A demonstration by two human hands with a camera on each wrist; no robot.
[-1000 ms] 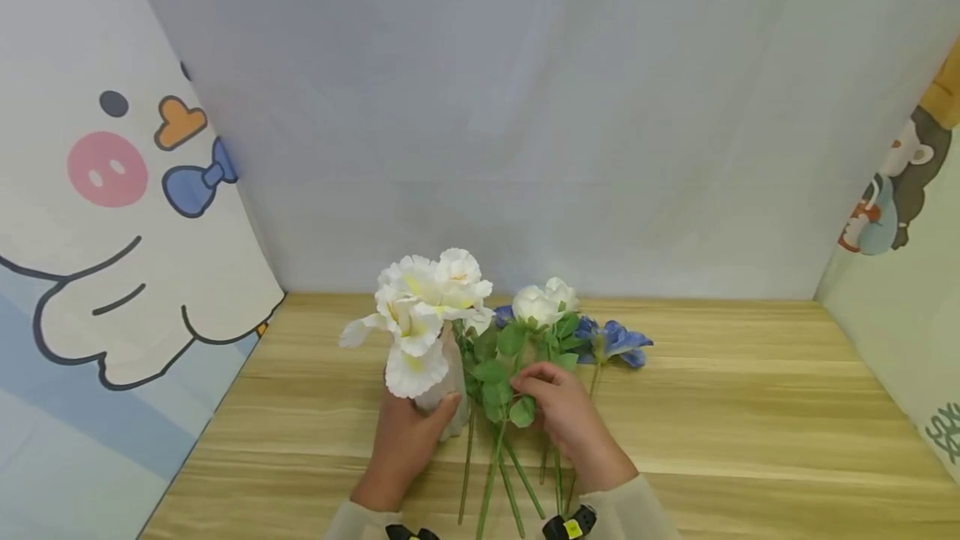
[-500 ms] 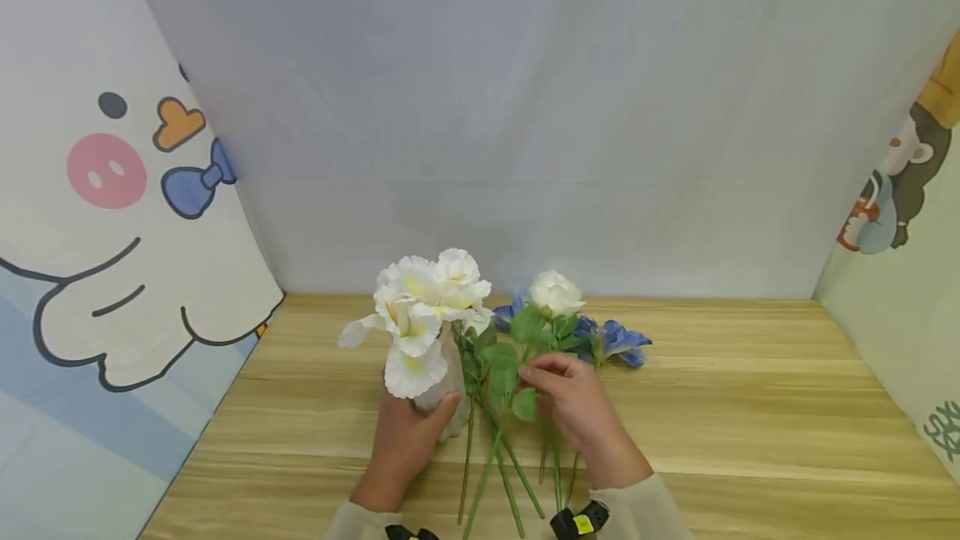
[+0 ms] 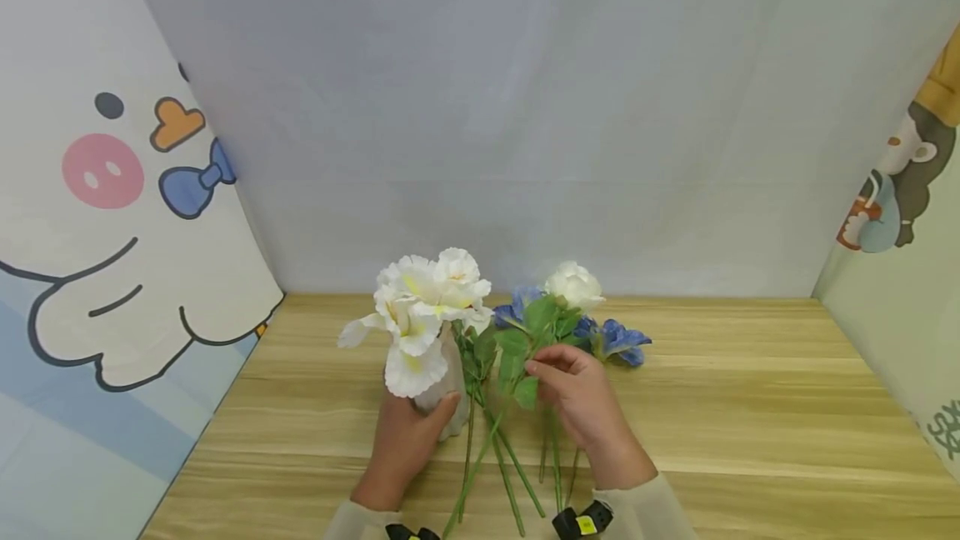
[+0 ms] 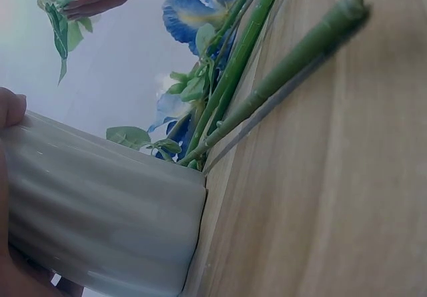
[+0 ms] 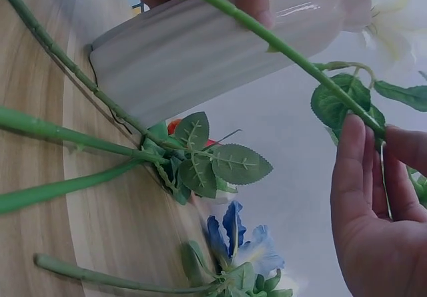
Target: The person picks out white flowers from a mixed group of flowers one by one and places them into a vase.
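We see the right hand to the right of the vase, its thumb and fingertips closed in a light pinch on a leafy green stem. That stem carries a white rose, held up beyond the vase and to its right, while the lower end slants down on the near side of the vase. The left hand is curled round the vase's lower part, thumb on the front, and we see the base resting on the wooden table.

Above the vase's mouth we find large white-and-yellow blooms; petals cover the rim from above, but we judge these to be placed already. The rose is picked up and not yet in the vase.

Further out, right of the vase, we can make out what is left: a blue flower, another blue flower closer in, and several loose stems lying on the table. Something red shows by the vase's base, too hidden to name. We would call the arranging partly done, with more flowers outside; overlapping leaves keep us from counting them.
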